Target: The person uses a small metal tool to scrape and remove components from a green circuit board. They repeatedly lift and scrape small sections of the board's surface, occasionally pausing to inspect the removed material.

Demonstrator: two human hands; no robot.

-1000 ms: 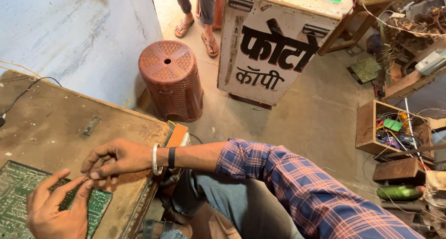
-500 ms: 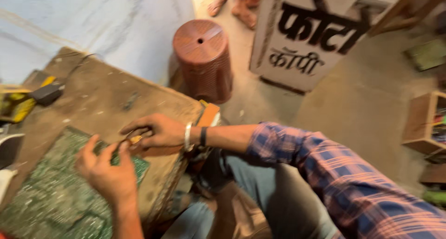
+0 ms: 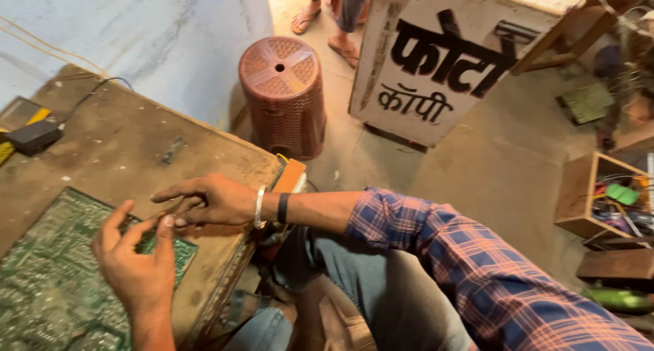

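Observation:
A large green circuit board [image 3: 48, 283] lies flat on the worn wooden workbench [image 3: 122, 146] at the lower left. My left hand [image 3: 133, 262] hovers over the board's right corner, fingers spread and thumb raised. My right hand [image 3: 211, 201], with a metal bangle and a black band on its wrist, reaches in from the right in a blue plaid sleeve. Its index finger points left and its other fingertips curl down to touch my left thumb just above the board's corner. I cannot make out whether anything small sits between the touching fingertips.
A black box [image 3: 34, 136] with a cable sits at the bench's far left. An orange object [image 3: 289, 177] hangs at the bench edge. On the floor are a brown plastic stool [image 3: 283, 92], a white lettered cabinet [image 3: 436, 58], a wooden crate of parts [image 3: 593, 194] and another person's sandalled feet [image 3: 313, 17].
My hands stay together at the board's right corner. My left hand has lifted a little, its thumb now against my right fingertips. The view has swung slightly over the bench.

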